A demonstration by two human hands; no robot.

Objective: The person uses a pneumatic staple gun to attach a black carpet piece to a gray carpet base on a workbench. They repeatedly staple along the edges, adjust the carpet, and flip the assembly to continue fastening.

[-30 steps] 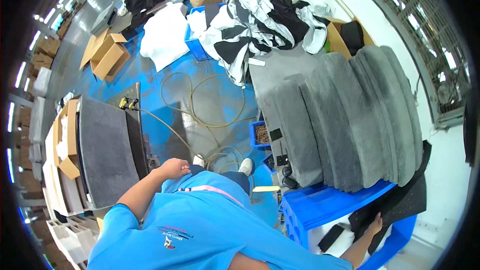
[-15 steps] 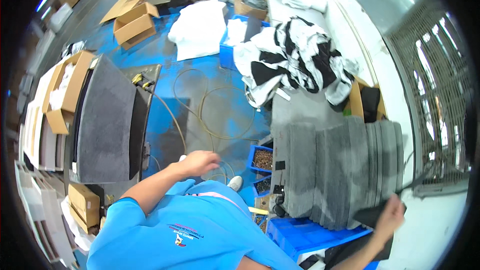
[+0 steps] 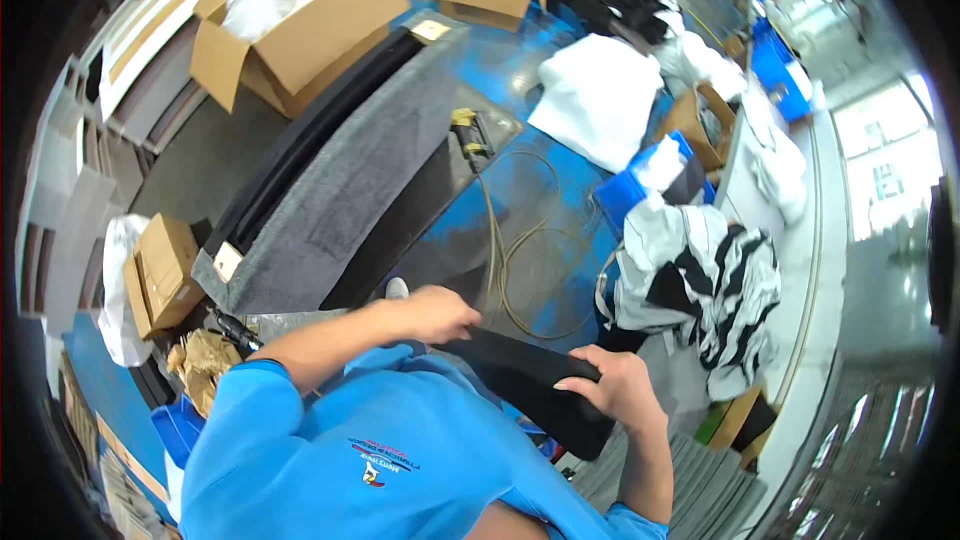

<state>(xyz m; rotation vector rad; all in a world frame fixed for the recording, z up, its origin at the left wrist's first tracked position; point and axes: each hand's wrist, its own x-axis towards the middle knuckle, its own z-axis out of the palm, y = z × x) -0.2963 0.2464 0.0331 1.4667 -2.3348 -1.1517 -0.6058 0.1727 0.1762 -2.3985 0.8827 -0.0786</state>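
A black strip of cloth-like material [image 3: 530, 380] stretches between my two hands in front of my body. My left hand [image 3: 436, 316] is closed on its left end. Further right, my right hand [image 3: 616, 388] grips the other end, thumb on top and fingers curled over the edge. Left of the hands stands a long upholstered piece [image 3: 370, 175] with grey fabric, a black lining and bare wood-coloured corners. At its far end lies a yellow and black air tool [image 3: 470, 140] with a hose [image 3: 500, 260] coiled on the floor.
A stack of grey padded pieces [image 3: 690, 485] is partly hidden below my right arm. Black-and-white cloth [image 3: 700, 290] lies heaped at the right. An open cardboard box [image 3: 310, 40] with white wrapping stands at the far left. A smaller box [image 3: 165, 275] sits nearer.
My view has turned left, toward the upholstered piece. My right hand has brought the black strip from beside the grey stack to my front, and my left hand has taken its other end.
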